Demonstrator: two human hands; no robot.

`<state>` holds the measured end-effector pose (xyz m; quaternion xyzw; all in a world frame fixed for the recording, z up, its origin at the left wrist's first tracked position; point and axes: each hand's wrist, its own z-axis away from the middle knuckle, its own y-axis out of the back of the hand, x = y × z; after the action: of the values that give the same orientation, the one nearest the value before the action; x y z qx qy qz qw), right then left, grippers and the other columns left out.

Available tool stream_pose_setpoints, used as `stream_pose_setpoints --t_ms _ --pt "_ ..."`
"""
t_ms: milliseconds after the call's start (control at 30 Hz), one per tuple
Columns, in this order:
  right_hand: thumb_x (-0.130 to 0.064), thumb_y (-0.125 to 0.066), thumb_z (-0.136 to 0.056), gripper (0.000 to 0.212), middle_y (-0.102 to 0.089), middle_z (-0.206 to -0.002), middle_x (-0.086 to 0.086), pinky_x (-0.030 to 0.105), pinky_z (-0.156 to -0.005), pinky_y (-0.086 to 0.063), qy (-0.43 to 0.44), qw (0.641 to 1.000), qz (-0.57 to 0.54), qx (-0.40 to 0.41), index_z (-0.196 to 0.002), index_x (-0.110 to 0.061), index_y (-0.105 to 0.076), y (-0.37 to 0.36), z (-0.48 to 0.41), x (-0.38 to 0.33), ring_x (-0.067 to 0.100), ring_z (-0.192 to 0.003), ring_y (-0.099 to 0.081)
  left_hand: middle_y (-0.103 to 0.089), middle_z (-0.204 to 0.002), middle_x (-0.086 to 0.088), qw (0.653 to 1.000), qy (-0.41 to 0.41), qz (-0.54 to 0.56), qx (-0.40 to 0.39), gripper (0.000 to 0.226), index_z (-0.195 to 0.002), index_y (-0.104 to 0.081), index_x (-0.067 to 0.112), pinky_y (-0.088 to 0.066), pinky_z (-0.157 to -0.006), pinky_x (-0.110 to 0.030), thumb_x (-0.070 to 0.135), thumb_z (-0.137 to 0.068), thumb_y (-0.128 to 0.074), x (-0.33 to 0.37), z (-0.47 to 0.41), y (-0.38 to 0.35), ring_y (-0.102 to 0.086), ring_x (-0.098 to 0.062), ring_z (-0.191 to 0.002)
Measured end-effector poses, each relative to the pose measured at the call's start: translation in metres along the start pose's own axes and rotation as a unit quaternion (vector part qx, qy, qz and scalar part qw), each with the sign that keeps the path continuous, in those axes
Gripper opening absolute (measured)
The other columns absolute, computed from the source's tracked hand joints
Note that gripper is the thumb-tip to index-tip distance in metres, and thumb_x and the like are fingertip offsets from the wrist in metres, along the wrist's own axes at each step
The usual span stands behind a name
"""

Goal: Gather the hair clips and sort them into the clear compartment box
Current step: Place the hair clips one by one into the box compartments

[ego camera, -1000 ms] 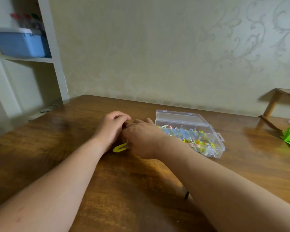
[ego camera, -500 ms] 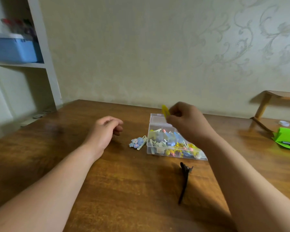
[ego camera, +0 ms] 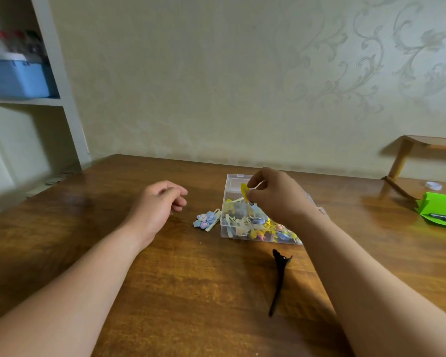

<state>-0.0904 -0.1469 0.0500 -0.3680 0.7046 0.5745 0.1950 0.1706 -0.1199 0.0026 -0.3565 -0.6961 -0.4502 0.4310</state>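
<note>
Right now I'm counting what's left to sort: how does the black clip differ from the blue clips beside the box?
The black clip is long, thin and plain; the blue clips are short, pastel and decorated. The black clip lies alone in front of the clear box; the blue clips sit clustered at its left wall. Both rest on the table, outside the box, untouched by either hand.

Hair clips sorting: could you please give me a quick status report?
Right hand pinching yellow clip above clear box. Left hand loosely curled, empty. Blue clip and black clip on table, nothing in the way.
</note>
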Motion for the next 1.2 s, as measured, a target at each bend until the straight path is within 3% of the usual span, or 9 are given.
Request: stream_pose_setpoints --t_ms 100,267,467,600,700,867,967,1067,1200 --pt "-0.021 -0.067 -0.093 0.006 -0.077 -0.086 -0.003 0.028 -0.054 -0.046 -0.009 0.999 0.033 0.000 -0.097 -0.025 -0.068 -0.010 -0.023 -0.005 0.015 -0.062 -0.060 -0.078 -0.098 -0.008 1.000 0.003 -0.009 -0.001 0.028 -0.103 -0.079 0.018 -0.050 -0.076 -0.032 0.016 -0.110 -0.051 0.003 0.000 -0.001 -0.073 -0.023 -0.094" --pt "-0.009 -0.062 -0.080 0.016 -0.078 -0.081 0.008 0.044 -0.067 -0.064 -0.028 0.994 0.097 -0.050 -0.085 -0.017 -0.075 -0.025 -0.051 -0.014 0.033 -0.078 -0.075 -0.078 -0.098 -0.005 1.000 0.012 -0.010 -0.003 0.028 -0.103 -0.079 0.021 -0.050 -0.077 -0.032 0.019 -0.110 -0.053 0.004 -0.001 0.000 -0.073 -0.022 -0.095" --pt "-0.011 -0.070 -0.078 0.008 -0.077 -0.080 0.005 0.037 -0.067 -0.060 -0.024 0.989 0.123 -0.080 -0.082 -0.016 -0.076 -0.033 -0.053 -0.017 0.024 -0.070 -0.067 -0.078 -0.097 -0.002 1.000 0.014 -0.011 -0.010 0.025 -0.102 -0.079 0.023 -0.051 -0.079 -0.032 0.022 -0.108 -0.055 0.005 -0.001 0.000 -0.074 -0.020 -0.095" --pt "-0.009 -0.068 -0.080 0.012 -0.078 -0.083 0.013 0.033 -0.060 -0.051 -0.037 0.989 0.114 -0.084 -0.087 -0.008 -0.078 -0.034 -0.053 -0.017 0.020 -0.060 -0.058 -0.078 -0.097 -0.001 1.000 0.014 -0.014 -0.012 0.025 -0.102 -0.079 0.024 -0.052 -0.081 -0.033 0.023 -0.108 -0.055 0.006 0.001 -0.001 -0.074 -0.019 -0.096" --pt "-0.012 -0.066 -0.082 0.019 -0.069 -0.072 0.015 0.032 -0.057 -0.046 -0.047 0.989 0.118 -0.080 -0.093 0.000 -0.077 -0.038 -0.054 -0.013 0.020 -0.058 -0.053 -0.078 -0.098 -0.002 1.000 0.015 -0.014 -0.011 0.025 -0.102 -0.079 0.023 -0.051 -0.079 -0.032 0.022 -0.109 -0.055 0.007 0.002 0.000 -0.074 -0.019 -0.096" --pt "-0.019 -0.065 -0.084 0.017 -0.078 -0.086 0.016 0.037 -0.060 -0.053 -0.041 0.994 0.096 -0.026 -0.089 -0.009 -0.078 -0.038 -0.055 -0.002 0.021 -0.064 -0.058 -0.077 -0.097 -0.003 1.000 0.010 -0.016 -0.013 0.026 -0.103 -0.078 0.022 -0.049 -0.077 -0.030 0.021 -0.109 -0.053 0.008 0.004 0.000 -0.073 -0.021 -0.095" --pt "-0.019 -0.062 -0.088 0.017 -0.077 -0.081 0.012 0.036 -0.060 -0.052 -0.033 0.997 0.076 0.006 -0.089 -0.013 -0.078 -0.035 -0.049 0.002 0.026 -0.064 -0.063 -0.077 -0.098 -0.004 1.000 0.007 -0.022 -0.016 0.026 -0.105 -0.078 0.021 -0.049 -0.077 -0.029 0.021 -0.110 -0.052 0.008 0.004 0.000 -0.073 -0.021 -0.095" --pt "-0.020 -0.061 -0.090 0.017 -0.076 -0.082 0.012 0.033 -0.061 -0.048 0.007 0.997 0.066 0.037 -0.090 -0.012 -0.076 -0.034 -0.038 -0.001 0.021 -0.064 -0.060 -0.077 -0.099 -0.003 0.999 0.006 -0.025 -0.019 0.026 -0.105 -0.077 0.021 -0.050 -0.078 -0.030 0.021 -0.110 -0.052 0.008 0.003 0.000 -0.073 -0.020 -0.095" --pt "-0.027 -0.062 -0.095 0.014 -0.074 -0.088 -0.010 0.032 -0.071 -0.057 0.112 0.989 0.095 -0.013 -0.095 -0.026 -0.076 -0.043 -0.018 -0.024 0.013 -0.083 -0.068 -0.077 -0.097 -0.004 1.000 0.014 -0.020 -0.015 0.026 -0.104 -0.077 0.021 -0.059 -0.086 -0.037 0.022 -0.110 -0.052 0.008 0.002 -0.001 -0.073 -0.022 -0.096"
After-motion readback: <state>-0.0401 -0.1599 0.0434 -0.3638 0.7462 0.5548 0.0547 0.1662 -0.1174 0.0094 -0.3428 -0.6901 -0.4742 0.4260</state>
